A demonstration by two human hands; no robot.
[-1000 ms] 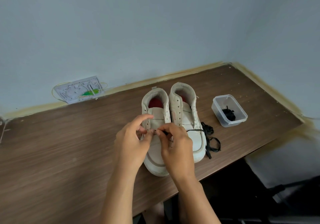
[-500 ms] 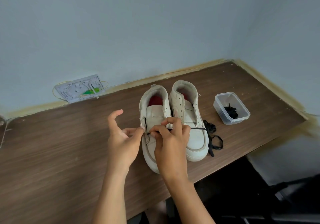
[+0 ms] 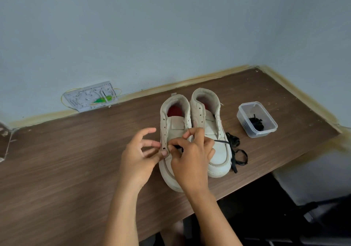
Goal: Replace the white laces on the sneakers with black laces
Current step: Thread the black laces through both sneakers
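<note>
We see two white sneakers side by side near the middle of the worktop (image 3: 57,179), toes toward its front edge. Our right hand (image 3: 191,156) curls over the left sneaker (image 3: 171,129), pinching the black lace (image 3: 221,141) at the lower eyelets; the lace runs taut across the right sneaker (image 3: 210,131) to a loose heap (image 3: 236,152) lying on the worktop just beside that shoe. Our left hand (image 3: 139,157) has its fingers spread, the fingertips touching the eyelet edge of the left sneaker. A clear plastic tub (image 3: 266,130) holding another black lace (image 3: 255,123) stands toward the right edge. A grey plate (image 3: 89,98) with green and yellow wire sits on the wall at the back edge. We can read no brand or writing on anything.
</note>
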